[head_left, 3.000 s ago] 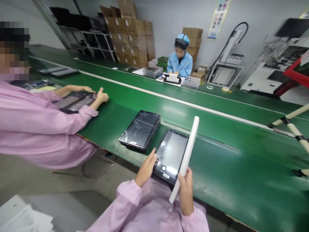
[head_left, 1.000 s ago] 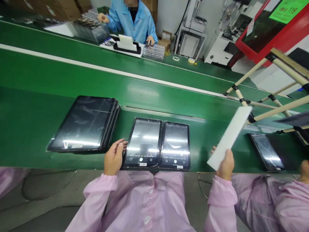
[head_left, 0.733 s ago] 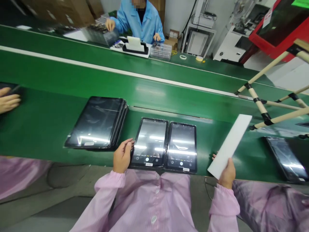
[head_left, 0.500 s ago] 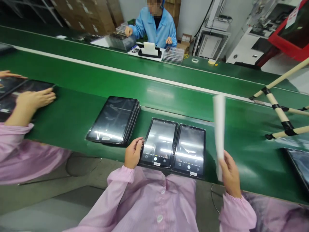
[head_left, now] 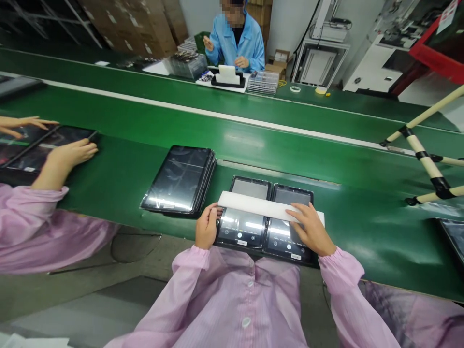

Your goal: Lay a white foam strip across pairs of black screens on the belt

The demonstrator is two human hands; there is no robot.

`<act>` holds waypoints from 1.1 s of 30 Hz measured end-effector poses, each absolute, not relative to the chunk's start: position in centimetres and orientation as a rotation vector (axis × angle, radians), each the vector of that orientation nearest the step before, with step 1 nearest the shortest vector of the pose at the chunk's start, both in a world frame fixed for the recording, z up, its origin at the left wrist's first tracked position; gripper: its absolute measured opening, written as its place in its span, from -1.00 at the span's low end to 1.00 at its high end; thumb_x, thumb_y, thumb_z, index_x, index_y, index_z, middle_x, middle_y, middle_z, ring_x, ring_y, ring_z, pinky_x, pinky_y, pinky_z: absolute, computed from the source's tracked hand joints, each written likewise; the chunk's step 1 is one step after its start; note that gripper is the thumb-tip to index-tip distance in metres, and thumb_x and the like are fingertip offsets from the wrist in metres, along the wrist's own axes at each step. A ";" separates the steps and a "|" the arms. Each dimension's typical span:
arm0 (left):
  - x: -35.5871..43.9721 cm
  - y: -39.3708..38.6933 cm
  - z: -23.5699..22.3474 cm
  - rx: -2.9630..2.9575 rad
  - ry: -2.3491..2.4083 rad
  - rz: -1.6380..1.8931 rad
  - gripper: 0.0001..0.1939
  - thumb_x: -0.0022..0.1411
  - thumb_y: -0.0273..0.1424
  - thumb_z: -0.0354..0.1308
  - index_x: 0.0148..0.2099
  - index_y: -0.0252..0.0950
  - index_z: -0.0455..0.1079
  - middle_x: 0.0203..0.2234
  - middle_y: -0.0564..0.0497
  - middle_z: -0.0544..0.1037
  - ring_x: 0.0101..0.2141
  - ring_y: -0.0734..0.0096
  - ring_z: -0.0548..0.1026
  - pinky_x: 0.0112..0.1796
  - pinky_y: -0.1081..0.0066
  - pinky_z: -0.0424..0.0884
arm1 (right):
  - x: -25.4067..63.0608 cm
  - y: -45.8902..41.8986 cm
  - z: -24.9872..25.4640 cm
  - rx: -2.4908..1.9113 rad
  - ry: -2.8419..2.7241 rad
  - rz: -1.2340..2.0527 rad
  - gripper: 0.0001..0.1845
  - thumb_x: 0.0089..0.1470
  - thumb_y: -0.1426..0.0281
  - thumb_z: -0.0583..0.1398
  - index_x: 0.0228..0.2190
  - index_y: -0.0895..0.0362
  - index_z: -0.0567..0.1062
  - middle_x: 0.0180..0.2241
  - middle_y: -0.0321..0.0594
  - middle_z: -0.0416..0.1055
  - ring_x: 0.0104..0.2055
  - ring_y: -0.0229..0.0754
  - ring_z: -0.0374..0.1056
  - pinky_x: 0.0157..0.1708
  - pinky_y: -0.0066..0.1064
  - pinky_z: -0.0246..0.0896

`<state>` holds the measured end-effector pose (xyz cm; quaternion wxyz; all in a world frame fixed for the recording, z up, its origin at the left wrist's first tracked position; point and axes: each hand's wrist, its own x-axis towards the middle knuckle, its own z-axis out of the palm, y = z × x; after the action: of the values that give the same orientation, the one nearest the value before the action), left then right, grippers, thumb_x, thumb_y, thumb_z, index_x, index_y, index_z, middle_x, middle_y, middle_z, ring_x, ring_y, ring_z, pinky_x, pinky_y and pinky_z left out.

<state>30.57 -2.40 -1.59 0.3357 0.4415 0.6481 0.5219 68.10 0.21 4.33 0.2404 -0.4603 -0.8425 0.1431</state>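
Observation:
Two tablets lie side by side at the belt's front edge, a left tablet (head_left: 235,224) and a right tablet (head_left: 281,237), both with lit screens showing round icons. Across them rests a long white foam strip (head_left: 253,205). My left hand (head_left: 206,227) is closed at the left tablet's left edge, near the strip's left end; its fingertips are partly hidden. Over the strip's right part is my right hand (head_left: 311,229), its fingers and thumb holding the strip above the right tablet. A stack of tablets (head_left: 177,179) sits to the left of my left hand.
At the left, a co-worker's hand (head_left: 72,157) works over other tablets. Across the green belt (head_left: 242,140) sits a person in blue (head_left: 250,41) behind a black holder (head_left: 228,79). A beige pipe frame (head_left: 427,164) stands at right, near another tablet (head_left: 455,241).
My right hand has swung left, bringing the white strip from upright at the right to lying across both tablets. My left hand stays at the left tablet's edge. The view shifted slightly.

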 end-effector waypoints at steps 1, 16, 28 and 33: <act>30.6 -2.4 -1.6 1.165 1.696 1.357 -0.39 0.44 0.07 0.01 0.15 -0.36 0.45 -0.13 -0.20 0.68 -0.15 0.18 0.65 -0.12 0.25 0.57 | 68.0 0.2 4.2 -1.262 -2.312 0.387 -0.59 0.35 0.36 0.12 0.17 -0.02 0.52 0.24 -0.01 0.40 0.29 0.10 0.31 0.39 0.37 -0.15; 29.8 -3.0 -2.6 1.127 1.809 1.283 -0.39 0.36 0.12 0.11 0.15 -0.27 0.48 -0.15 -0.13 0.71 -0.21 0.14 0.67 -0.12 0.21 0.62 | 68.9 -8.6 1.6 -1.618 -1.063 0.085 -0.69 0.35 0.17 0.21 -0.04 0.11 0.54 -0.09 -0.03 0.53 -0.07 0.04 0.50 -0.02 -0.06 0.42; 30.0 -3.0 -2.5 1.129 1.834 1.361 -0.44 0.39 0.03 0.13 0.17 -0.30 0.39 -0.19 -0.16 0.70 -0.20 0.14 0.68 -0.19 0.24 0.64 | 68.8 -10.6 -2.7 -1.838 -0.969 0.341 -0.47 0.28 -0.10 0.19 -0.25 0.12 0.59 -0.31 -0.09 0.57 -0.37 -0.03 0.49 -0.32 -0.25 0.38; 30.5 -3.0 -2.1 1.129 1.797 1.384 -0.52 0.43 -0.06 0.12 0.19 -0.30 0.36 -0.20 -0.15 0.69 -0.18 0.17 0.67 -0.16 0.24 0.62 | 68.7 -10.5 -2.4 -1.860 -0.972 0.312 -0.53 0.31 -0.05 0.19 -0.24 0.11 0.59 -0.29 -0.11 0.56 -0.34 -0.03 0.47 -0.26 -0.24 0.35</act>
<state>30.50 -2.95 -2.08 0.2995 0.4251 0.6766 0.5213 68.67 -10.53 -2.39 0.4882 -0.7651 -0.3998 0.1282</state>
